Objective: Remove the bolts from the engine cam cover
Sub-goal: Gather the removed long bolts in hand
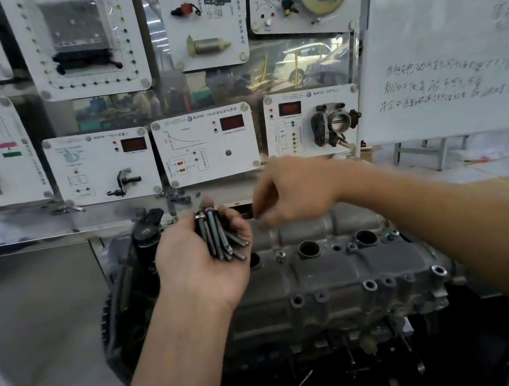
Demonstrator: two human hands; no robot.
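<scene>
The grey metal cam cover lies across the middle of the head view, with round plug holes along its top. One bolt stands in the cover between two of the holes. My left hand, palm up over the cover's left end, cups a bundle of several long dark bolts. My right hand hovers over the cover's far edge, blurred, fingers bent downward; whether it pinches anything is unclear.
A black sensor housing and a toothed pulley sit at the engine's left end. Behind stands a board of white training panels with a throttle body. A whiteboard is at right. Loose tools lie in the dark area below.
</scene>
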